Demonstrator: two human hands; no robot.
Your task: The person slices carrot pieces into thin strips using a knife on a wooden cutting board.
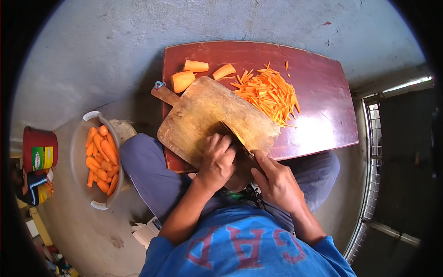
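Your R hand (279,182) is closed round the handle of a knife (235,134), its blade slanting up & left over the board (203,108). Your L hand (216,159) is bent w/ fingers curled in on the board, just left of the blade; can't tell if it grips anything, as the fingers hide what's under them. The wooden board lies tilted on the red counter (325,87), its near corner jutting past the edge btwn your legs (150,159), handle pointing up-left. Thin orange shreds (272,94) sit in a heap along the board's far R side. Three thick carrot chunks (183,81) lie on the counter by the board's far L edge. On the floor (87,231) to your L, a grey tub (77,157) holds whole peeled carrots (110,150); farther L is a red bucket (31,145) w/ a green & yellow label.
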